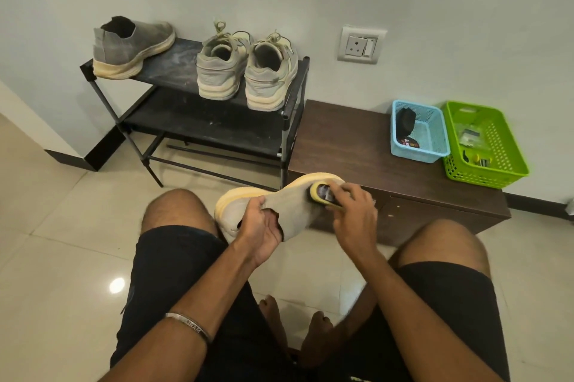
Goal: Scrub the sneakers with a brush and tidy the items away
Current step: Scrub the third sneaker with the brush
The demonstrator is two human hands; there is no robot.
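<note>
the brush (323, 193) is mostly hidden under the right hand (351, 210), and its label is too blurred to read. the fingers of the left hand (259, 226) go inside the grey sneaker (295, 204). small items in the green basket (509, 164) are too small to tell.

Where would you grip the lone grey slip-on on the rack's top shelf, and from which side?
Best guess: the raised heel collar of the grey slip-on. It stands upright on the rack, heel toward the camera, opening facing up. Come from the front and above, fingers into the opening, thumb on the heel. The laced pair stands well apart, so that side is free.
</note>
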